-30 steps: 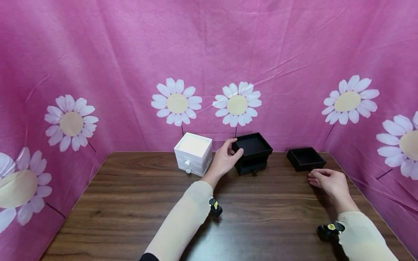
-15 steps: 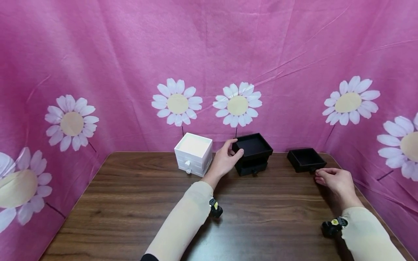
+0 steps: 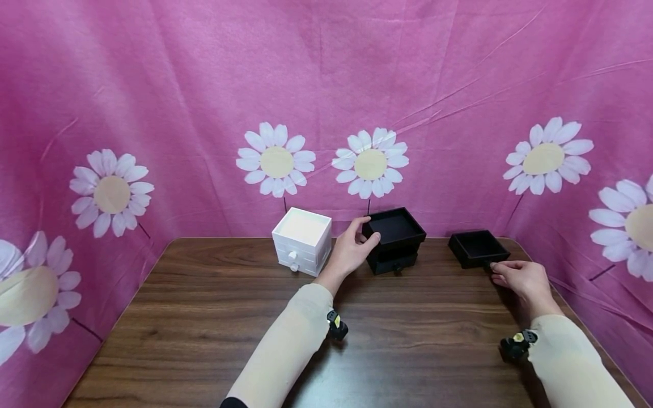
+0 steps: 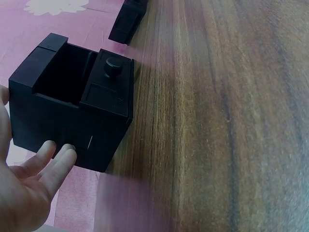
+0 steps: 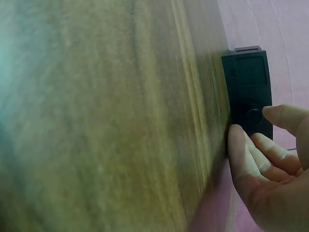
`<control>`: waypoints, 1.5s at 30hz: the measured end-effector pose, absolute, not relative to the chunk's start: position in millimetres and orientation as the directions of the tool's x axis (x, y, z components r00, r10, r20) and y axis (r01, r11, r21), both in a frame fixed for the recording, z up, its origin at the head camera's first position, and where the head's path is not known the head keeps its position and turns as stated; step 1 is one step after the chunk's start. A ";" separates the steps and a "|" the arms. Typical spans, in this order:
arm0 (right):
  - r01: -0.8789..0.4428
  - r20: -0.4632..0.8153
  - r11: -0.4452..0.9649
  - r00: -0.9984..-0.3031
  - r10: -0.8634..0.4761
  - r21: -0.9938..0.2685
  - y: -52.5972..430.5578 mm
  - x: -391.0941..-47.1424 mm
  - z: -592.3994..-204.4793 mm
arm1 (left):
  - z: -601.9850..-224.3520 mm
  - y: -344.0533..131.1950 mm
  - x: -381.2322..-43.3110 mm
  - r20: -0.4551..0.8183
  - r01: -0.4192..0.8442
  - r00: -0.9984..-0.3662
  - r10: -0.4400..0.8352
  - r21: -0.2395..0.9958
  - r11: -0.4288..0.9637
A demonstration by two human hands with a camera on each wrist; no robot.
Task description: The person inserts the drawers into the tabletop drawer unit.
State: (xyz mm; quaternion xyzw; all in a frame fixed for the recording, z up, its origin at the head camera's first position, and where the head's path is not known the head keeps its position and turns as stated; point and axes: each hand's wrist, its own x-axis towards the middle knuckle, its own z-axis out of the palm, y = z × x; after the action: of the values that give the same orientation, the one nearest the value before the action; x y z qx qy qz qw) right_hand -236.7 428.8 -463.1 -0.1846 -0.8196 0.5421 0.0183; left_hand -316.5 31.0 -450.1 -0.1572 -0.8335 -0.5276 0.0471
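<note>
My left hand [image 3: 348,251] holds the left side of a small black drawer cabinet [image 3: 395,245], with thumb and index finger at its top rim. In the left wrist view, fingertips [image 4: 67,152] press against the cabinet's side wall. Its upper slot is an open hollow, while the lower drawer [image 4: 107,84] sits in place with a round knob on its front. Farther right, a loose black drawer [image 3: 476,259] rests on the table. My right hand [image 3: 528,280] pinches at that drawer's front, thumb and fingertips either side of its round knob [image 5: 254,116].
A white drawer cabinet [image 3: 302,241] with two round knobs stands just left of my left hand. The brown wood-grain table [image 3: 219,323] ends at a pink cloth [image 3: 326,68] printed with daisies, which rises behind and on both sides.
My right hand moved right, then slightly back left, bringing its fingertips to the loose drawer's knob. The left hand, both cabinets and the loose drawer have stayed put.
</note>
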 end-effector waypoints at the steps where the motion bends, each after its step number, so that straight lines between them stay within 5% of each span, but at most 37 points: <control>1: 0.283 -0.171 0.336 -0.930 0.324 -0.899 428.8 -237.6 -463.5 | -450.4 30.8 -316.6 0.241 0.309 -0.947 0.214 0.866 0.394; 16: 0.283 -0.157 0.313 -0.914 0.374 -0.907 423.6 -247.5 -474.7 | -449.0 31.3 -314.9 0.215 0.289 -0.950 0.225 0.876 0.386; 35: 0.315 -0.283 0.001 -0.855 0.435 -0.949 414.2 -247.0 -469.8 | -449.8 29.2 -315.0 0.200 0.272 -0.955 0.221 0.886 0.375; 45: 0.289 -0.274 -0.037 -0.848 0.454 -0.957 409.3 -240.7 -469.7 | -449.1 28.4 -313.4 0.188 0.265 -0.956 0.226 0.885 0.383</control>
State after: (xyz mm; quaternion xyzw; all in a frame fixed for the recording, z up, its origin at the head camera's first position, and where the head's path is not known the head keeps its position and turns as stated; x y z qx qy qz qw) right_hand -240.7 409.3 -469.7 -0.2690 -0.6910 0.6681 0.0617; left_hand -313.4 28.4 -449.1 -0.1474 -0.8313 -0.5356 0.0182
